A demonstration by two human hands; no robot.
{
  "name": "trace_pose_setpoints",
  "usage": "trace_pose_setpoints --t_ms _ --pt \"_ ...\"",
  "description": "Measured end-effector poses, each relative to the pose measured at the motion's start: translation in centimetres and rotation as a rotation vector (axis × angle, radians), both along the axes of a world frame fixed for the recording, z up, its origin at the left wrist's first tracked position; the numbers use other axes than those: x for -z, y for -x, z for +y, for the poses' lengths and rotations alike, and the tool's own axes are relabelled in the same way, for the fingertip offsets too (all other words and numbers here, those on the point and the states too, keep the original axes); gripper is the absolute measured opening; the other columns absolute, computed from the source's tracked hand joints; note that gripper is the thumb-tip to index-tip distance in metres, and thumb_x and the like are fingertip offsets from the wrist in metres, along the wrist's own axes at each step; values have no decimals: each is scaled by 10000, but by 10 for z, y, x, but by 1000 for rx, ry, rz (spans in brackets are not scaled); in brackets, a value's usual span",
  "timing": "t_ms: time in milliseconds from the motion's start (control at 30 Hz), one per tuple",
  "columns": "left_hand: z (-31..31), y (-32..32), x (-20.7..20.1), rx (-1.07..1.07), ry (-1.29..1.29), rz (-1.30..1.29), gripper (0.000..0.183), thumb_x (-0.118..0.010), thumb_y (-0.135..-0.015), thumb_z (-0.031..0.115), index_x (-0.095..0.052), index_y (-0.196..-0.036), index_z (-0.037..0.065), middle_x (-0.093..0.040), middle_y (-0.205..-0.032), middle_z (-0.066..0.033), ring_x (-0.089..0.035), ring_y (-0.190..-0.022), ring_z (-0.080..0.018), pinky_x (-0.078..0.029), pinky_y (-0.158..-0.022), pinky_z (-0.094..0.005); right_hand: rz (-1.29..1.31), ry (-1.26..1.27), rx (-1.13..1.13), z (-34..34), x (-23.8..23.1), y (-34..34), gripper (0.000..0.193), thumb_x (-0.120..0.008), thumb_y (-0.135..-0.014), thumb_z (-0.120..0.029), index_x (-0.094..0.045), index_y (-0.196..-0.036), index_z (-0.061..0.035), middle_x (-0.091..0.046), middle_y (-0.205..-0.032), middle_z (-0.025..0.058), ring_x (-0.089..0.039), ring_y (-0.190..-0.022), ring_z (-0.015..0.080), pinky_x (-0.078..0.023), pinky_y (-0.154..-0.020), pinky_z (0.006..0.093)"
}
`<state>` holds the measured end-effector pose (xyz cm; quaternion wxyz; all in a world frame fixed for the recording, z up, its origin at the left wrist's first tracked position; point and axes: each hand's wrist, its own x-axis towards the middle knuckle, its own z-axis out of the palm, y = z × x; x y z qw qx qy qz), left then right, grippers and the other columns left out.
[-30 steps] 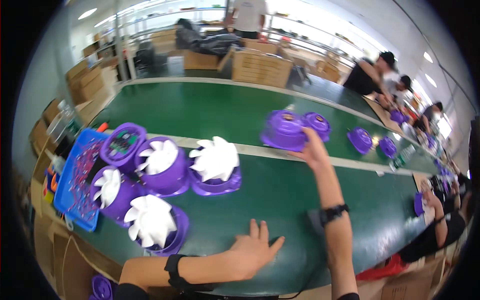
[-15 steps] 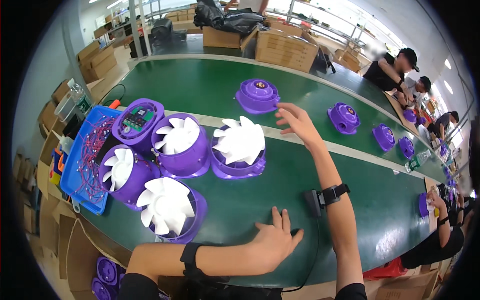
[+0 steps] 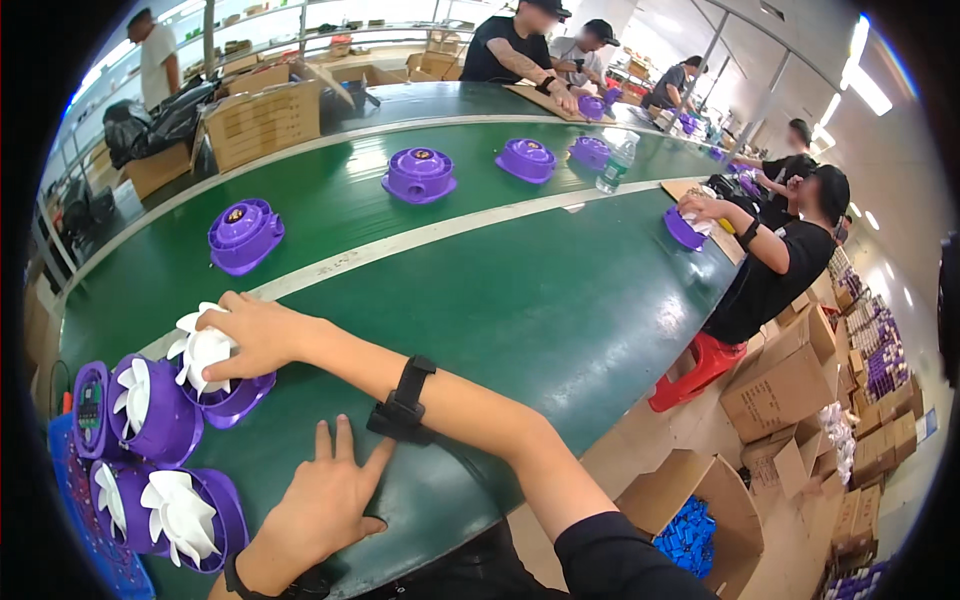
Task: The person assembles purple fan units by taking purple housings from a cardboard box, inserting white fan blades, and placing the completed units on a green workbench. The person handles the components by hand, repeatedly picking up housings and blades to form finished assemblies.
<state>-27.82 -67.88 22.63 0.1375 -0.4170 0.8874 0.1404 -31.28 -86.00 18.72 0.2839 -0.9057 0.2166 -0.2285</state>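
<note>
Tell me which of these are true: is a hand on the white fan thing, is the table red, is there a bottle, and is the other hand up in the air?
1. The right hand rests on a purple housing with a white fan wheel. True.
2. The belt is red. False: it is green.
3. A clear bottle stands on the belt. True.
4. The left hand is raised. False: it lies flat on the belt.

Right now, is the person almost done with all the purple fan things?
Not nearly, it seems. Done, apparently: several purple housings lie out on the green belt. In hand: the right hand grips a purple base with a white fan wheel, while the left hand rests flat on the belt. Left: three more fan units wait by the blue tray.
</note>
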Motion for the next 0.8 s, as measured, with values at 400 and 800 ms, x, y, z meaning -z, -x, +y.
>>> trace_pose_setpoints --t_ms 400,800 --pt "0 -6 10 11 43 56 943 -833 -670 356 -369 -1445 84 -304 -1371 -443 -359 -1271 -594 -518 -913 -518 -11 317 -22 17 -2 -17 923 -801 -603 -544 -478 -1293 -23 -353 -1411 340 -399 -1280 483 -365 -1043 553" --pt "4 -11 22 17 12 50 839 -798 -694 225 -425 -1424 50 -281 -1395 -466 -351 -1274 -625 -555 -854 -483 120 385 158 37 -17 -14 693 -770 -657 -509 -607 -1186 -91 -534 -1086 201 -606 -956 412 -545 -730 493"
